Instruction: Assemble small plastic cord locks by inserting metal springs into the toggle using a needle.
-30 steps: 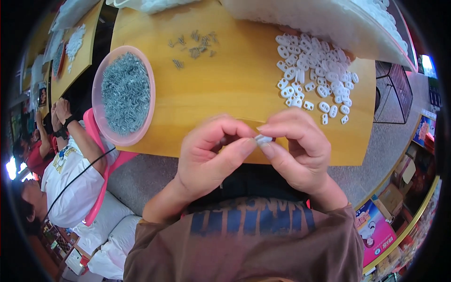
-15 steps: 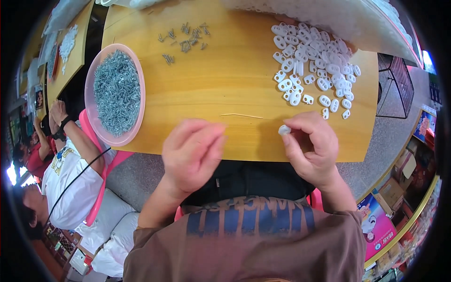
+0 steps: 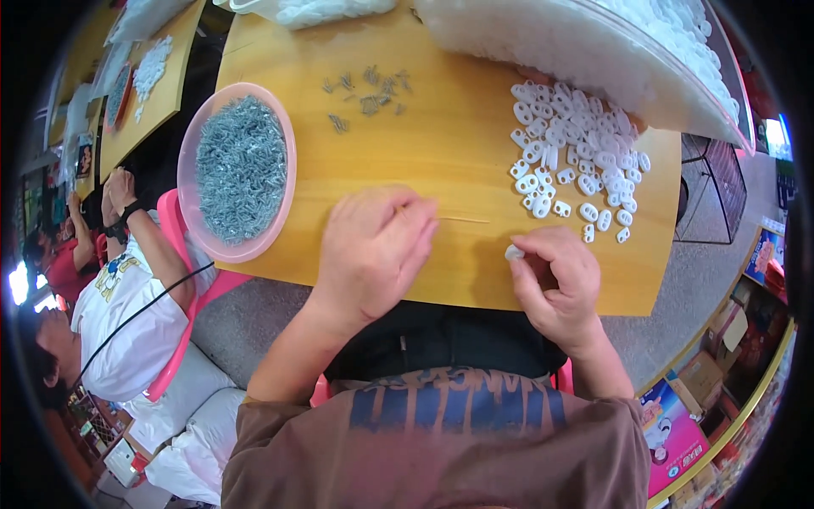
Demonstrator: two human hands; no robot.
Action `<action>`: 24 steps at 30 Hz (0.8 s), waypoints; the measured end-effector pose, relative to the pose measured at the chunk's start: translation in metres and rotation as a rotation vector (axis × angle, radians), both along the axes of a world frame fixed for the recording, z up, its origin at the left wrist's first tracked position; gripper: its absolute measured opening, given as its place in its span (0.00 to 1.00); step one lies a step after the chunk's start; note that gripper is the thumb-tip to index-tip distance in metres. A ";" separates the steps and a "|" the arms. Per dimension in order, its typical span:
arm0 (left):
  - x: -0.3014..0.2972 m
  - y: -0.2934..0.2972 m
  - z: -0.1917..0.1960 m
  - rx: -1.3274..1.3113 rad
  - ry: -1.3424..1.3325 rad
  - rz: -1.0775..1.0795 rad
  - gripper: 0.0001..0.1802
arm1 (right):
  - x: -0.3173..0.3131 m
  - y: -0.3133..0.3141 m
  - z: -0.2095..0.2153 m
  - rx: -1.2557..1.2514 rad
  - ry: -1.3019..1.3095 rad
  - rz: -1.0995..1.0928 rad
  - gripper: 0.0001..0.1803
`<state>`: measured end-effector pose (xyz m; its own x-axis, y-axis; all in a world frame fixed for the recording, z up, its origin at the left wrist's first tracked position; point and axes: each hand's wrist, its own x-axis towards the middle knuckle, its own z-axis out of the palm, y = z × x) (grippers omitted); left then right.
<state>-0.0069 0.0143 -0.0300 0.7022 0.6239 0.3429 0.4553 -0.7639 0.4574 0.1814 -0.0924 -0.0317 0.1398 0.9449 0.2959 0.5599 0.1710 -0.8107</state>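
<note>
My right hand (image 3: 561, 280) pinches a small white plastic piece (image 3: 513, 252) between thumb and forefinger, just above the table's near edge. To its left, my left hand (image 3: 377, 250) hangs over the table with its fingers pressed together and pointing toward the upper right. What lies between those fingertips, if anything, is too small to make out. Right beside them a thin pale stick (image 3: 465, 220) lies on the wood. Beyond my right hand spreads a pile of white oval plastic pieces with two holes (image 3: 585, 148). Several loose screws (image 3: 370, 103) lie farther back on the table.
A pink oval basin (image 3: 290, 170) full of small screws stands at the table's left edge. Large clear bins of white parts (image 3: 543, 42) fill the far right. At left, a person in a white shirt (image 3: 140, 339) sits on a pink chair. A black wire-frame rack (image 3: 712, 191) stands right.
My left hand has moved a little farther over the table, toward the stick. My right hand keeps its pinch on the white piece. The whole view has shifted slightly.
</note>
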 end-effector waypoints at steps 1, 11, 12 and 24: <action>0.002 0.007 0.001 0.043 0.018 0.042 0.13 | 0.000 0.000 0.001 -0.004 -0.006 -0.006 0.12; 0.023 0.043 0.006 0.020 0.183 0.219 0.18 | 0.000 0.001 -0.001 0.046 -0.023 -0.006 0.12; 0.024 0.043 0.006 0.022 0.185 0.213 0.18 | 0.000 0.000 -0.001 0.046 -0.020 -0.008 0.12; 0.015 0.034 0.007 -0.086 0.081 0.107 0.14 | 0.001 0.002 -0.003 0.037 -0.012 -0.005 0.11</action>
<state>0.0079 0.0483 -0.0233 0.6535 0.7212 0.2297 0.5700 -0.6686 0.4777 0.1824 -0.0899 -0.0343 0.1409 0.9325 0.3326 0.5702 0.1982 -0.7972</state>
